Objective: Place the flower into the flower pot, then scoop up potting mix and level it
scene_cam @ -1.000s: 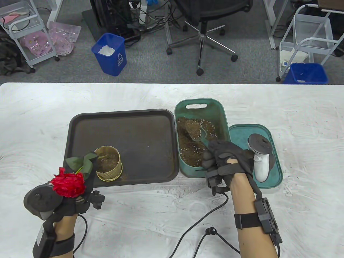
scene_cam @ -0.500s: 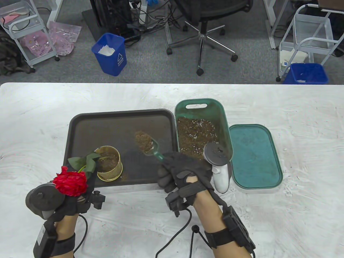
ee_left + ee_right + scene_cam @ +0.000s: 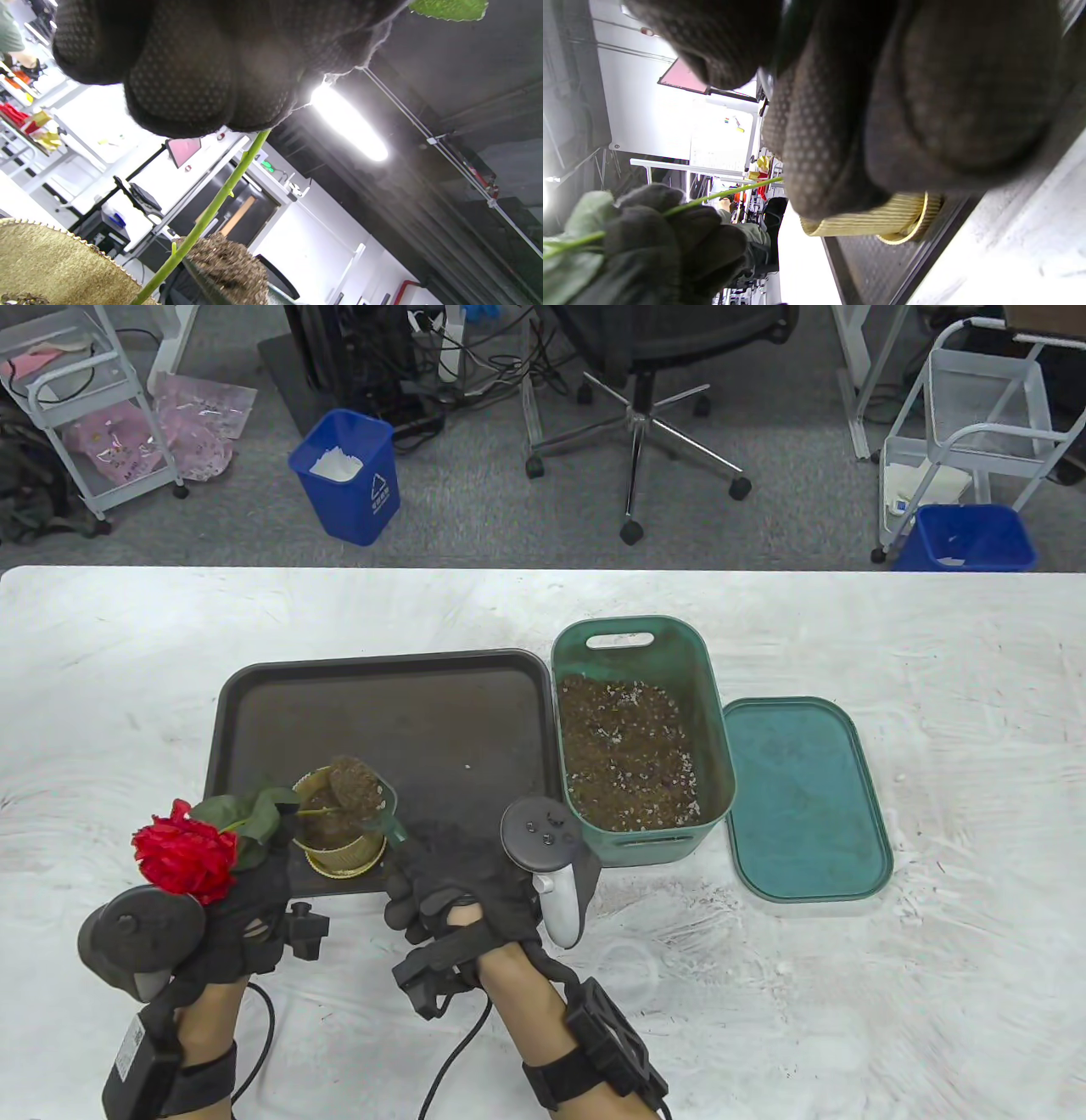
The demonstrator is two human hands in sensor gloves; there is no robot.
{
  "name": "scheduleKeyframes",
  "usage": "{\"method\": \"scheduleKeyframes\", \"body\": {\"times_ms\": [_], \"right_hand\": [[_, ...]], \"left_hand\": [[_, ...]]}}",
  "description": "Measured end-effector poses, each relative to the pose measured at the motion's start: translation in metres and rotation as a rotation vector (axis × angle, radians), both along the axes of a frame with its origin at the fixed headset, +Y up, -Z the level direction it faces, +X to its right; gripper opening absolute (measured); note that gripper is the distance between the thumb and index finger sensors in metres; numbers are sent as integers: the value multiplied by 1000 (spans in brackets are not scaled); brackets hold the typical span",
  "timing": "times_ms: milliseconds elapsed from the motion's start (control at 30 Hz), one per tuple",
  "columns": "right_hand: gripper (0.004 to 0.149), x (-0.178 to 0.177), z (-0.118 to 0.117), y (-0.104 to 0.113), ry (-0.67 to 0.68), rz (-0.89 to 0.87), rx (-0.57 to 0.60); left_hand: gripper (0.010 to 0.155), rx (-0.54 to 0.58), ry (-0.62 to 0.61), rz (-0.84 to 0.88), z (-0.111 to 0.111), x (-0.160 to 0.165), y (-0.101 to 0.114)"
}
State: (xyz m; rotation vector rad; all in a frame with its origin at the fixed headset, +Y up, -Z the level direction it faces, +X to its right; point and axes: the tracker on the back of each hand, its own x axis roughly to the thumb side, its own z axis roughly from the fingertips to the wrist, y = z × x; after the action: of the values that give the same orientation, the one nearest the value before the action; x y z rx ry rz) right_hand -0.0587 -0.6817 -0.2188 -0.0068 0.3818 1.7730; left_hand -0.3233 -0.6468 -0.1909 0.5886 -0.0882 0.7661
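A gold ribbed flower pot (image 3: 341, 853) stands at the front left of the dark tray (image 3: 424, 695). The red flower (image 3: 182, 857) leans out to the pot's left, its green stem (image 3: 203, 220) reaching into the pot. My left hand (image 3: 242, 912) grips the stem below the leaves. My right hand (image 3: 441, 891) holds a clear green scoop (image 3: 366, 796) heaped with potting mix directly over the pot's mouth. In the right wrist view the pot (image 3: 878, 222) shows below my curled fingers (image 3: 818, 127), and the left hand (image 3: 670, 245) holds the stem there too.
A green bin (image 3: 704, 661) of potting mix stands right of the tray, its green lid (image 3: 806, 797) lying flat further right. Cables trail over the white table (image 3: 933, 661) near my wrists. Blue waste bins, a chair and carts stand on the floor beyond.
My right hand carried the loaded scoop from the green bin leftward across the tray to above the pot. The flower tipped a little further left in my left hand.
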Motion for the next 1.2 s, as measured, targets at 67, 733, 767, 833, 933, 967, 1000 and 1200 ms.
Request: {"method": "scheduleKeyframes", "body": {"times_ms": [67, 733, 767, 833, 933, 967, 1000, 1200], "right_hand": [[56, -3, 2, -2, 1, 52, 41], [56, -27, 27, -13, -78, 431, 497], [55, -28, 28, -13, -83, 457, 522], [55, -31, 31, -15, -90, 499, 571], [56, -35, 34, -16, -90, 557, 631], [56, -37, 35, -16, -90, 574, 649], [56, -39, 37, -17, -89, 603, 678], [55, -48, 41, -19, -84, 722, 778]], "left_hand": [[44, -2, 4, 7, 0, 0, 0], [44, -1, -14, 10, 0, 2, -1], [44, -1, -14, 9, 0, 2, -1], [44, 0, -14, 8, 0, 3, -1], [44, 0, -15, 8, 0, 3, -1], [44, 0, -16, 8, 0, 3, -1], [44, 0, -16, 9, 0, 3, -1], [44, 0, -19, 7, 0, 3, -1]]}}
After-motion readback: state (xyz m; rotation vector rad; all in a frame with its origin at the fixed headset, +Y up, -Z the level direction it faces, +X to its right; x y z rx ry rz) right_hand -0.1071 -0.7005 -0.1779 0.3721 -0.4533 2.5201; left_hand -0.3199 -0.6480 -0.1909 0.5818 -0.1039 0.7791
